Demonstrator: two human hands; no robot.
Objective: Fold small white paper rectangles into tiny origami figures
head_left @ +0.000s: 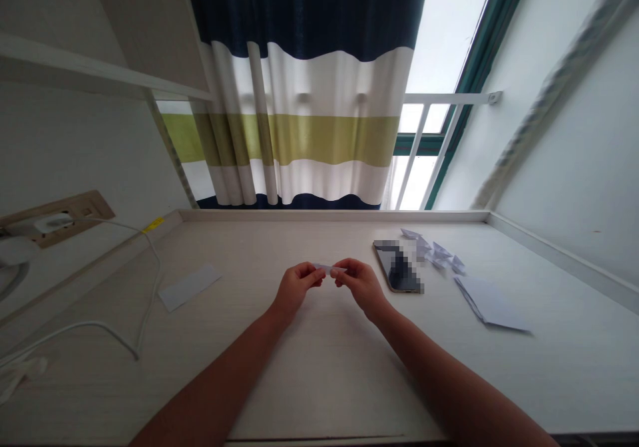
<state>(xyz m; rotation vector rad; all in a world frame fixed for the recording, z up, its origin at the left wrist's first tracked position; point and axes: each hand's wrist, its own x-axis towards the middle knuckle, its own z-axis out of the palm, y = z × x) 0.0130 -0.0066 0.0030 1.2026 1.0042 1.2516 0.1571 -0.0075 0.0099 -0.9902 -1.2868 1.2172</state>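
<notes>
bare forearms (pixel 212 377) are extended over the near edge of the desk (pixel 319 374). above its middle, a small folded paper (pixel 323 267) is pinched by the left hand (pixel 293 290) and the right hand (pixel 367 290), which are held near each other. probably the paper's edges should be matched before any crease is pressed. toward the right edge, a phone (pixel 404 281) and a paper stack (pixel 492 300) are placed; beyond the far edge, a striped curtain (pixel 339 81) is hung.

The head view looks forward and down over the desk (pixel 324 367).
</notes>
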